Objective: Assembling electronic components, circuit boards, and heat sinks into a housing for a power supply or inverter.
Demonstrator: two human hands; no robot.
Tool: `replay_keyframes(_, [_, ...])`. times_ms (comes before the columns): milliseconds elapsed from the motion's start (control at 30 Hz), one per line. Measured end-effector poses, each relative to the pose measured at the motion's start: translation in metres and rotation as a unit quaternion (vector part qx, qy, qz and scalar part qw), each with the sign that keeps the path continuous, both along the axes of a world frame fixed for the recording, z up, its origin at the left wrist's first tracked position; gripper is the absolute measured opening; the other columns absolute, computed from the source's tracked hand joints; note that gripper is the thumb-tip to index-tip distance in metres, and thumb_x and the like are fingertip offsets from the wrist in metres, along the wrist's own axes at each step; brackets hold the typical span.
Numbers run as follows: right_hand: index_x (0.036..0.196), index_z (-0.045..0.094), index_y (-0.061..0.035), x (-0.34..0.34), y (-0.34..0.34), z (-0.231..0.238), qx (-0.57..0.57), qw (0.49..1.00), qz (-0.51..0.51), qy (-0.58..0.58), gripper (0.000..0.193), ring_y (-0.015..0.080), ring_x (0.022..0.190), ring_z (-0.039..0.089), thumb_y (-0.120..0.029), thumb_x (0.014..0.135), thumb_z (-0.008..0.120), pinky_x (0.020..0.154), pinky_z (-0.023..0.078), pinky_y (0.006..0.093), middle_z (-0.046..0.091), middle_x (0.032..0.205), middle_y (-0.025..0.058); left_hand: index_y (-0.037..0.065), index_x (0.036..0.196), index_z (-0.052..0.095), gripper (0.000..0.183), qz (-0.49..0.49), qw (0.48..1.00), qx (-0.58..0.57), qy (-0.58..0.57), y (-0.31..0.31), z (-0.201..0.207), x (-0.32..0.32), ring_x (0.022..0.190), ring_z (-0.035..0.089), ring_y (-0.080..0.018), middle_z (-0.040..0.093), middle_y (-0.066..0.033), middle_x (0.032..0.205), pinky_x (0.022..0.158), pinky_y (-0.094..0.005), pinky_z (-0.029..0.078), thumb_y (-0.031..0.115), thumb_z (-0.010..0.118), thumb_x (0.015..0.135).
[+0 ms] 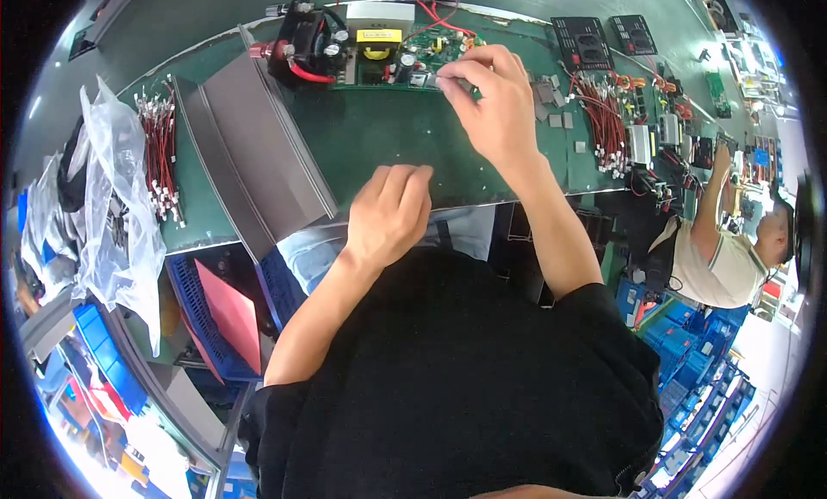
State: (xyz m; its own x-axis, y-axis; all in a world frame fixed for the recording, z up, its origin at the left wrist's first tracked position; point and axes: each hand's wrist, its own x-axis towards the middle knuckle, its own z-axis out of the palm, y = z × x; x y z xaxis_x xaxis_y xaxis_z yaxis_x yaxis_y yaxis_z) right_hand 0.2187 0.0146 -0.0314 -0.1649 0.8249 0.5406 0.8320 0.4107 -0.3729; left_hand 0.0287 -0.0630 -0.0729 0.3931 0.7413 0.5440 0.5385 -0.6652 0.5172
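Observation:
A green circuit board [366, 87] lies at the back middle of the table. It carries a yellow-wrapped transformer [377, 44], capacitors and a pale metal block. My right hand [495, 98] reaches over its right front corner, thumb and forefinger pinched together beside the small parts at the board's edge. Whatever is between those fingertips is too small to make out. My left hand [392, 210] is curled at the table's front edge, away from the board; its palm side is hidden. Several small grey square pads [551, 98] lie just right of my right hand.
A grey metal housing [267, 141] leans across the left side. Beyond it are red-and-black wire bundles [159, 150] and a clear plastic bag [121, 180]. More wires [603, 120], black vented panels [584, 42] and boards lie right. Another person [724, 249] works at far right.

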Motion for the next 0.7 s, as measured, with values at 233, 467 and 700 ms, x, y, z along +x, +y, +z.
replay_keyframes(233, [0.106,0.073,-0.0108,-0.011,0.003,-0.006,0.036,0.997,-0.046,-0.051,0.029,0.0267,0.099,0.062,-0.015,0.079,0.082,0.087,0.049,0.0375,0.065,0.107,0.0063,0.005,0.106,0.061,0.033,0.019,0.999,0.007,0.034,0.001,-0.006,0.0,0.076,0.06,-0.0209,0.057,-0.0055,0.091,0.066,-0.0312,0.053,0.004,0.069,0.074])
replay_keyframes(467, [0.118,0.067,0.0,0.001,0.009,-0.015,-0.017,0.998,-0.053,0.031,0.048,0.0326,0.108,0.066,-0.021,0.079,0.085,0.09,0.053,0.0397,0.065,0.129,0.0166,0.005,0.107,0.061,0.034,0.013,0.999,0.021,0.035,0.002,-0.009,0.001,0.075,0.059,-0.02,0.056,-0.0049,0.09,0.065,-0.0308,0.053,0.005,0.069,0.074])
replay_keyframes(700, [0.101,0.071,0.0024,0.001,0.011,0.002,-0.131,0.986,-0.091,0.049,0.04,0.028,0.091,0.071,-0.024,0.076,0.087,0.078,0.056,0.0359,0.067,0.125,0.0154,0.006,0.107,0.062,0.034,0.019,0.999,0.021,0.042,0.002,-0.009,0.002,0.075,0.06,-0.0198,0.057,-0.0048,0.09,0.064,-0.0301,0.051,0.005,0.068,0.073])
